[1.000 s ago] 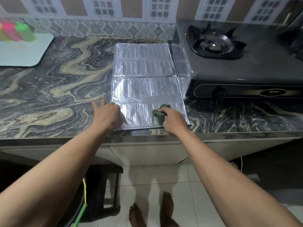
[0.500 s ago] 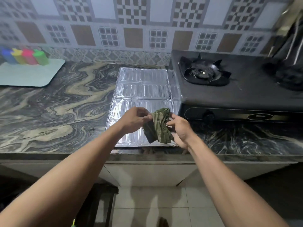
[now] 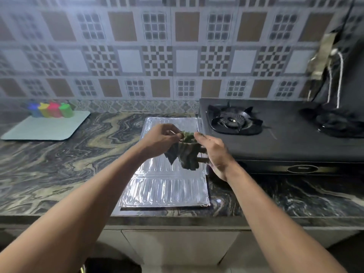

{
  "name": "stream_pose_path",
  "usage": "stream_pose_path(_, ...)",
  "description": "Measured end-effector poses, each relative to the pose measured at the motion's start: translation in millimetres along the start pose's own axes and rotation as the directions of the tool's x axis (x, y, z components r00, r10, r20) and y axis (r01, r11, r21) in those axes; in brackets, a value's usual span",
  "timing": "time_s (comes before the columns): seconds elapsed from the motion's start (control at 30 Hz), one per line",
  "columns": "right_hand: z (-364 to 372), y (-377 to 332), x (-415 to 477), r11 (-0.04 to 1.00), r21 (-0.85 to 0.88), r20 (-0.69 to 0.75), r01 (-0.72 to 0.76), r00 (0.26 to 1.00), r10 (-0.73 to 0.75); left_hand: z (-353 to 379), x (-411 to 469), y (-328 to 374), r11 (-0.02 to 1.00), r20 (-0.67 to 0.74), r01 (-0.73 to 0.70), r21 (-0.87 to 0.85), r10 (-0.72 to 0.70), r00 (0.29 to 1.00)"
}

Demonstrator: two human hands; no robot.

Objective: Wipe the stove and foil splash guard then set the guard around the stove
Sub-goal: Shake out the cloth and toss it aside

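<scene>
Foil splash guard [image 3: 165, 191] lay flat and folded on the marbled surface [image 3: 59, 166], its right edge just beside the left side of the black stove [image 3: 291, 138]. Its ribbed silver panels ran from the front edge of the surface back toward the tiled wall [image 3: 177, 56]. Both hands were raised above the guard's middle, clear of it, and shared a dark green cloth [image 3: 185, 152] between them. The left hand [image 3: 161, 139] pinched the cloth's top with its fingertips, thumb and fingers closed narrowly on the fabric. The right hand [image 3: 213, 152] gripped the same top edge from the other side, the fingers curled behind the hanging folds. The cloth drooped in a crumpled bunch below the two grips, not touching the foil.

The stove sat on the surface to the right, with one burner [image 3: 235, 120] near its left end and a second, blurred burner [image 3: 334, 123] near the frame's right edge. A knob panel ran along its front face. Far to the left, well apart from the guard, a pale mat [image 3: 43, 129] rested on the surface, with four coloured cups [image 3: 51, 109], blue, yellow, red and green, in a row at its back edge.
</scene>
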State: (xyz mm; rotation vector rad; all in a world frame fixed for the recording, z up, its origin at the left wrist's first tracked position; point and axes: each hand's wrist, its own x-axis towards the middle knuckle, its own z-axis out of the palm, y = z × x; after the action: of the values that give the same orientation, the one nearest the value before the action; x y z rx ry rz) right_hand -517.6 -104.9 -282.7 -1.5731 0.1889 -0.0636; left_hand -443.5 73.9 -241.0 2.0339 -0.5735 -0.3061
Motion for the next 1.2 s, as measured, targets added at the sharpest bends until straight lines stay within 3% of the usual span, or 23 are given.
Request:
stream_pose_path(0.13,-11,-30,3,0.992,-0.121,0.002,0.045,0.999,-0.045,0,7,12,0.997,-0.031,0.013,-0.081,-0.015,0.999)
stream_pose_path(0.23,-17,-49,9,0.992,-0.110,-0.026,0.060,0.998,-0.063,2,6,21,0.991,0.025,-0.010,-0.131,0.013,1.000)
stream_pose_path(0.33,-21,-62,17,0.975,-0.204,-0.047,0.093,0.993,-0.105,9,3,34,0.997,0.034,-0.070,0.033,0.069,0.997)
stream_pose_path(0.43,-22,-74,22,0.942,-0.299,-0.043,0.153,0.984,-0.174,21,7,40,0.959,-0.051,-0.139,0.248,0.157,0.986)
stream_pose_path(0.63,-33,-109,38,0.815,-0.510,0.033,0.275,0.953,-0.301,1,24,57,0.963,-0.085,-0.124,0.240,0.148,0.985)
stream_pose_path(0.77,-39,-134,57,0.811,-0.501,0.088,0.301,0.950,-0.299,-37,46,72,0.932,-0.076,-0.144,0.333,0.179,0.981)
stream_pose_path(0.97,-33,-170,111,0.788,-0.478,0.192,0.389,0.921,-0.338,-90,102,89,0.930,-0.058,-0.180,0.321,0.208,0.976)
stream_pose_path(1.07,-27,-188,140,0.697,-0.567,0.188,0.440,0.892,-0.411,-114,129,90,0.920,-0.045,-0.243,0.308,0.269,0.962)
stream_pose_path(1.2,-26,-206,177,0.686,-0.549,0.155,0.476,0.866,-0.476,-142,164,94,0.908,-0.041,-0.296,0.296,0.322,0.946)
